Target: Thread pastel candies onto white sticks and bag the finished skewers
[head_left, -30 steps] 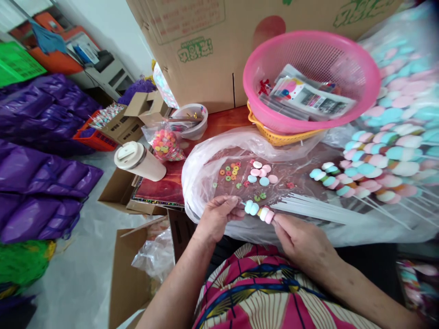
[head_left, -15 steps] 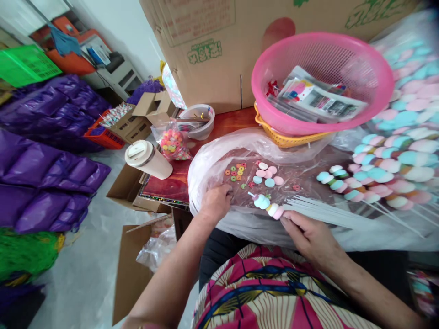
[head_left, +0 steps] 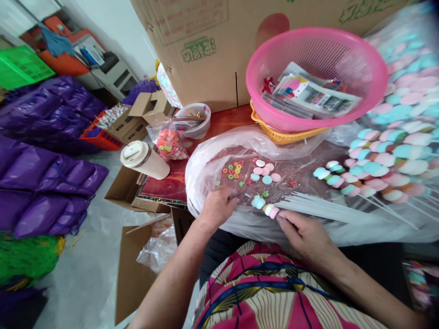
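The candy skewer [head_left: 258,202] lies just to the left of the right hand [head_left: 307,233], sloping up and away from its fingertips toward the left hand [head_left: 219,205]. The right thumb and fingers are pinched together at the skewer's near end, by the pink piece; whether they grip bare stick or candy cannot be told. It looks light enough for that pinch to bear. The blue, white and pink pieces look soft and would likely dent under a hard squeeze, while the thin stick should be stiffer yet apt to bend. The safer hold is low on the stick, below the last piece, leaving the far tip free; pieces might slide if it were tipped steeply.

The left hand is apart from the skewer, its fingers loosely curled; whether it has hold of anything cannot be seen. Beyond it are small coloured rings [head_left: 233,170], and to their right pink, blue and white discs [head_left: 265,170]. Loose white sticks [head_left: 312,208] lie just beyond the right hand on clear plastic sheeting [head_left: 209,160]. Farther out to that hand's right is a heap of filled skewers [head_left: 380,167], and well beyond it stands a pink basket [head_left: 255,93].
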Motion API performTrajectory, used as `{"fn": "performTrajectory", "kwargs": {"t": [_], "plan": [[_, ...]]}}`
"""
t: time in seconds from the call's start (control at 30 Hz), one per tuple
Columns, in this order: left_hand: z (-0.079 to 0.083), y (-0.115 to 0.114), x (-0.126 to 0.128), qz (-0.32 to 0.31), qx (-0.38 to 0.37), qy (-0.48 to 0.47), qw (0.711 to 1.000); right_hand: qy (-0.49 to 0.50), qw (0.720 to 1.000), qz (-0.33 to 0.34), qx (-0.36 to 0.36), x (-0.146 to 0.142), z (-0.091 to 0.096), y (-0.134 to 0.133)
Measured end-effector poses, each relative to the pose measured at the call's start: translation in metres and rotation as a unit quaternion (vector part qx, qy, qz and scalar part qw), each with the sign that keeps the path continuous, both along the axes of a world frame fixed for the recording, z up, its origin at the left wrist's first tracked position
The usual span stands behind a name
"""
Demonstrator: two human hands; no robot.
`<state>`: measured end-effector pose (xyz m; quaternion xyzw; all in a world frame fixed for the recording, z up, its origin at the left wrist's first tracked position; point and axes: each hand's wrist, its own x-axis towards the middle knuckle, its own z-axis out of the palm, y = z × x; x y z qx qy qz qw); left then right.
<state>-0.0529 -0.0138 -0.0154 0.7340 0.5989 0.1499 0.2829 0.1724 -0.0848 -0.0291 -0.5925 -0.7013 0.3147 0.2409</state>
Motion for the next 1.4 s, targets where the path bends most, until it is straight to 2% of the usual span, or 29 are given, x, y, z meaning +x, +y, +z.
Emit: {"fn": "performTrajectory", "kwargs": {"t": [0.03,0.1,0.17,0.23,0.33,0.43,0.5,0.57,0.7,0.77,0.83,1.0,1.07,1.13,1.23,1.33,1.4], "plan": [[-0.001,-0.001,0.002,-0.005,-0.003,0.014,1.000,-0.002,1.000,0.005,-0.001,-0.001,-0.001,-0.001],[-0.005,-0.002,0.004,0.029,-0.013,-0.003,0.999,-0.007,1.000,0.008,0.002,-0.002,-0.001,-0.002],[-0.011,-0.002,0.003,0.091,-0.028,-0.081,0.992,-0.008,1.000,0.004,0.012,-0.002,-0.001,-0.001],[-0.014,-0.003,-0.001,0.152,-0.047,-0.178,0.971,0.000,1.000,0.007,0.025,-0.003,0.001,0.000],[-0.011,-0.004,-0.003,0.197,-0.128,-0.341,0.910,0.010,0.999,0.013,0.047,-0.004,0.002,0.003],[-0.004,-0.006,-0.001,0.186,-0.247,-0.498,0.810,0.007,0.998,0.019,0.067,-0.007,0.004,0.004],[-0.003,-0.007,0.001,0.182,-0.291,-0.551,0.761,0.011,0.996,0.036,0.078,-0.010,0.005,0.005],[-0.004,-0.007,0.004,0.189,-0.306,-0.574,0.736,0.016,0.995,0.052,0.086,-0.012,0.007,0.005],[-0.007,-0.006,0.008,0.202,-0.306,-0.598,0.712,0.014,0.994,0.052,0.096,-0.013,0.008,0.005],[-0.006,-0.007,0.010,0.204,-0.302,-0.595,0.717,0.004,0.994,0.044,0.097,-0.014,0.007,0.004],[-0.006,-0.009,0.013,0.210,-0.271,-0.570,0.747,-0.013,0.995,0.033,0.090,-0.014,0.006,0.004],[-0.011,-0.015,0.022,0.195,-0.068,-0.398,0.894,-0.052,0.996,0.036,0.061,-0.019,0.007,0.004],[-0.016,-0.016,0.026,0.170,0.004,-0.325,0.930,-0.060,0.995,0.042,0.064,-0.021,0.006,0.005],[-0.021,-0.017,0.027,0.155,0.057,-0.269,0.949,-0.070,0.994,0.043,0.073,-0.023,0.005,0.004],[-0.026,-0.017,0.028,0.128,0.112,-0.219,0.961,-0.088,0.993,0.048,0.064,-0.025,0.003,0.004],[-0.028,-0.018,0.027,0.088,0.138,-0.186,0.969,-0.128,0.990,0.048,0.035,-0.026,0.004,0.005],[-0.029,-0.019,0.028,0.086,0.139,-0.184,0.969,-0.168,0.985,0.042,0.023,-0.027,0.007,0.006]]}}
